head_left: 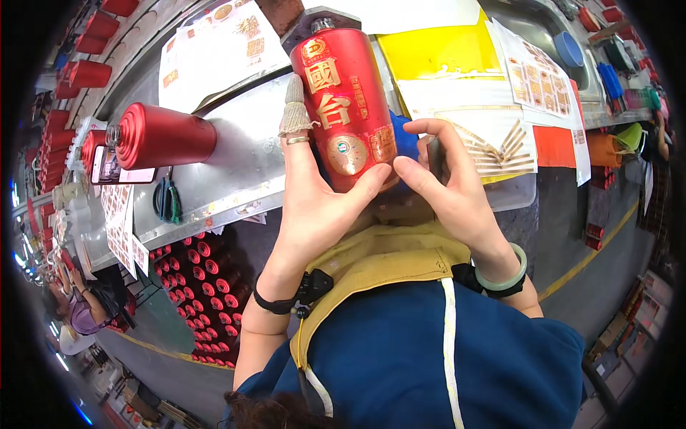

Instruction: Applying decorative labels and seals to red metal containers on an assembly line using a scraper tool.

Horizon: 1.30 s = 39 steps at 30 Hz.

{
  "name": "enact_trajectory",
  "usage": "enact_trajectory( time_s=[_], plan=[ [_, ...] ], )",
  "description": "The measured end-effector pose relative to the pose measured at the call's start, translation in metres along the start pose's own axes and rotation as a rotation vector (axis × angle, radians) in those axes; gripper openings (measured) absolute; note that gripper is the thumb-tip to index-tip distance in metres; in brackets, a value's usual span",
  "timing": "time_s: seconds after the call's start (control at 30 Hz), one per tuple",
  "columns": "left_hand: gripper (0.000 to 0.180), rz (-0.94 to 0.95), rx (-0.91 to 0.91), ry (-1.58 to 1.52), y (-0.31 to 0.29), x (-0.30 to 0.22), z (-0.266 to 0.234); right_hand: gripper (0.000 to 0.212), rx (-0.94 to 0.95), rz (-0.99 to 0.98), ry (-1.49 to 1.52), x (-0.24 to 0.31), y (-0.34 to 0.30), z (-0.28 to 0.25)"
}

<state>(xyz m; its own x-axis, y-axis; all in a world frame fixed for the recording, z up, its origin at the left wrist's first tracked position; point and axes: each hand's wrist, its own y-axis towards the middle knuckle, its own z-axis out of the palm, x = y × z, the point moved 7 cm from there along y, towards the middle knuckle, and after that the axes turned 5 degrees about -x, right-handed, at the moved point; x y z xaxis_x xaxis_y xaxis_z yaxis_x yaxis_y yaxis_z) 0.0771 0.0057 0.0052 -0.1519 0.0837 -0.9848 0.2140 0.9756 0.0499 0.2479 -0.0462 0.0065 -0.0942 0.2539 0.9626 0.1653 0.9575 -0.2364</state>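
Bottle (350, 86) at bench (239, 161) edge, neck pointing away. Left hand (314, 204) clasps its left side, thumb across lower front. Right hand (457, 189) half-curled beside base; whether pinching, can't tell.

left fingers (294, 118): hold red bottle (343, 93) | right fingers (420, 179): at its base

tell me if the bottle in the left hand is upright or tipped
Tipped: the red bottle in the left hand has its gold-marked front turned upward and its neck pointing away from the yellow apron.
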Motion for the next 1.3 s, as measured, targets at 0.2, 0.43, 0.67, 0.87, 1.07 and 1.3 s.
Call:
enact_trajectory(
  time_s=[0.2, 0.43, 0.67, 0.87, 1.07, 1.3],
  plan=[
    [0.119, -0.053, 0.017, -0.027, 0.0, 0.004, -0.001, 0.04, 0.006, -0.032, 0.073, 0.003, 0.002, 0.0],
    [0.123, 0.016, 0.136, -0.238, -0.005, -0.002, -0.007, 0.032, -0.205, -0.422, -0.013, 0.024, 0.004, -0.022],
    [0.104, 0.017, 0.024, -0.202, -0.006, 0.01, -0.004, 0.03, -0.235, -0.508, -0.034, 0.037, 0.006, -0.024],
    [0.106, 0.15, -0.073, -0.182, -0.015, 0.004, -0.015, 0.067, -0.033, -0.22, -0.197, 0.024, 0.01, -0.003],
    [0.047, 0.646, -0.226, 0.585, -0.048, -0.011, -0.023, 0.071, 0.017, -0.055, -0.152, 0.002, 0.014, 0.01],
    [0.039, 0.754, -0.252, 0.823, -0.059, -0.008, -0.015, 0.07, 0.054, -0.071, -0.151, 0.002, 0.013, 0.01]
  ],
)
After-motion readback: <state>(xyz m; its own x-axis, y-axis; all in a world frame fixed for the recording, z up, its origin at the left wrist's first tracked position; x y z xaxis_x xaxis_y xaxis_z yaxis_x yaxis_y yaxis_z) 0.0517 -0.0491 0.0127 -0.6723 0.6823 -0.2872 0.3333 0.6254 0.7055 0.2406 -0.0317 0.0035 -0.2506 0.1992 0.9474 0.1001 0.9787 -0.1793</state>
